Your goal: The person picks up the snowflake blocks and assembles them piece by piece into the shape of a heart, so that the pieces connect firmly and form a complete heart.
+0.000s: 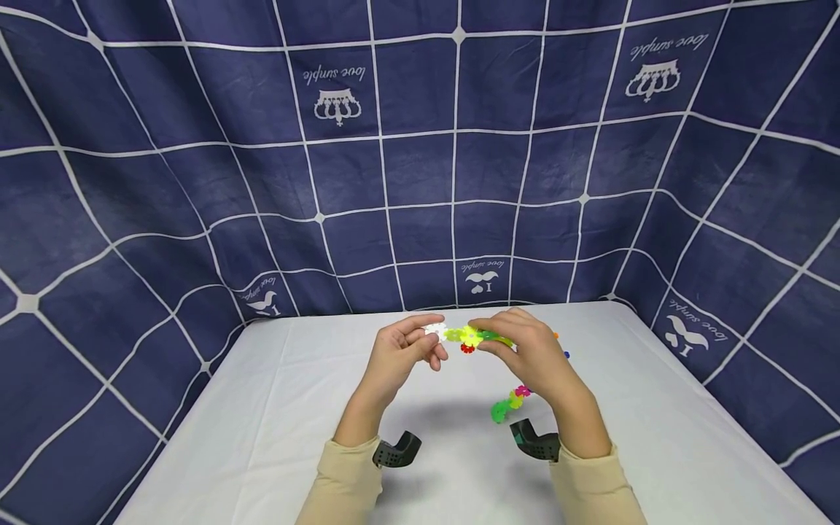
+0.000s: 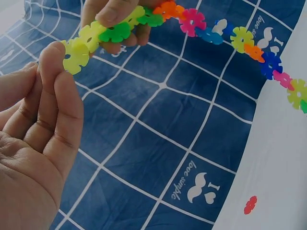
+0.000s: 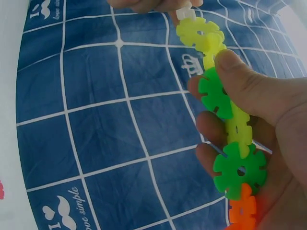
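Note:
A long chain of slotted, flower-shaped plastic discs in yellow, green, orange, pink and blue runs through my right hand. The right thumb and fingers grip it near its yellow end, around a green disc. My left hand pinches a white disc between thumb and fingers. That white disc meets the end yellow disc; whether its slot is fully seated, I cannot tell. The chain's far part hangs down behind the right hand, and its green end lies low over the table.
A loose red disc lies on the white-covered table, beyond the hands. A dark blue curtain with white grid lines stands behind and along the sides. Black camera mounts sit on both wrists.

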`<action>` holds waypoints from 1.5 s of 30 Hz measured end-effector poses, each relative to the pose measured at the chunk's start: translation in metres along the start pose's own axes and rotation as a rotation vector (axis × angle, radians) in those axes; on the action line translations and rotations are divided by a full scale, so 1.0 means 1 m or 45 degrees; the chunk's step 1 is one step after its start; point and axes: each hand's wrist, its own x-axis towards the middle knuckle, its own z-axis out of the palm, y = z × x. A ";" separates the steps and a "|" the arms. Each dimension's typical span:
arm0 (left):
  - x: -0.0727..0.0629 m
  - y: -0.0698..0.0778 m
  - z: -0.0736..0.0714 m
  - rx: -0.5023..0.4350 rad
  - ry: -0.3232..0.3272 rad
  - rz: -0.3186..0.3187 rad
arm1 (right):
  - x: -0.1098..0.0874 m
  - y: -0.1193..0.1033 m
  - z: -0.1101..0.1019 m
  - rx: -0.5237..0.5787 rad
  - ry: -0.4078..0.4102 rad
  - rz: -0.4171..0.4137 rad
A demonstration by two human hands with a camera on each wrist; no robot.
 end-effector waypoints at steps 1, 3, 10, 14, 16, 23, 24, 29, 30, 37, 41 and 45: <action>0.000 0.000 0.000 -0.001 0.004 -0.005 | 0.000 0.000 0.000 0.012 0.016 -0.021; -0.001 0.000 0.001 -0.004 0.009 -0.006 | 0.000 0.001 0.001 0.037 0.050 -0.066; 0.000 0.001 0.003 -0.013 0.035 0.000 | 0.000 0.000 0.004 0.046 0.102 -0.106; 0.001 0.000 0.005 -0.002 0.048 -0.016 | -0.001 -0.001 0.005 0.035 0.106 -0.092; 0.001 -0.001 0.005 -0.001 0.051 -0.015 | -0.001 -0.001 0.005 0.033 0.106 -0.091; 0.002 -0.002 0.003 -0.023 0.025 -0.027 | 0.001 0.001 0.006 0.071 0.097 -0.118; 0.002 -0.003 0.002 -0.029 0.016 -0.032 | 0.001 0.001 0.006 0.077 0.092 -0.124; 0.002 -0.004 -0.003 -0.037 -0.026 -0.054 | 0.002 0.002 0.007 0.122 0.062 -0.132; 0.002 -0.004 -0.003 -0.034 -0.034 -0.059 | 0.002 0.002 0.007 0.125 0.059 -0.131; 0.005 -0.006 -0.004 -0.060 -0.059 -0.114 | 0.002 0.004 0.006 0.159 0.050 -0.120; 0.005 -0.006 -0.005 -0.093 -0.071 -0.125 | 0.003 0.004 0.006 0.163 0.034 -0.114; 0.005 -0.006 -0.005 -0.104 -0.074 -0.131 | 0.003 0.003 0.007 0.144 0.017 -0.087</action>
